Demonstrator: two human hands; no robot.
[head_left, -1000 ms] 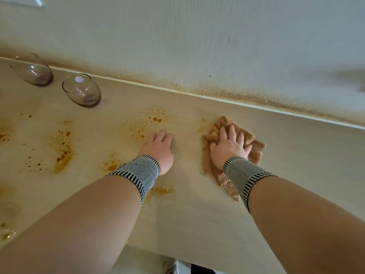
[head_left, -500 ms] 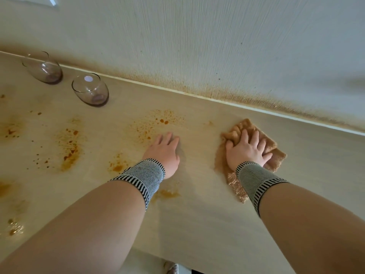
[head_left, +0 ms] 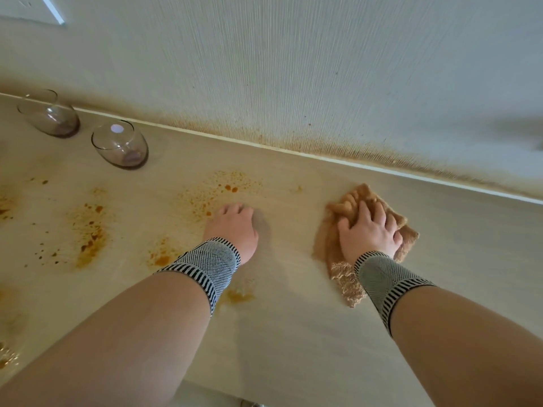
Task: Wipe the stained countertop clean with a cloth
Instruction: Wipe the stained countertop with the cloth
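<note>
At the far left, two clear stemless glasses stand near the wall: one at the back corner and a second just right of it, both with a dark residue at the bottom. In front of them the pale countertop carries orange-brown stains: a long streaked patch toward the left, a speckled spray farther back, a small blot beside the left wrist and another under the left forearm. The left hand rests palm down on the counter at the edge of the speckled spray, fingers bent at the tips and holding nothing; a striped knit wristband wraps its wrist. To the right, the tan cloth lies flat on the countertop, near the wall, on a part that looks free of spots. The right hand presses down on it, fingers spread and curled into the bunched fabric, gripping it; a matching wristband covers that wrist. Along the base of the textured wall runs a brownish band of splatter.
</note>
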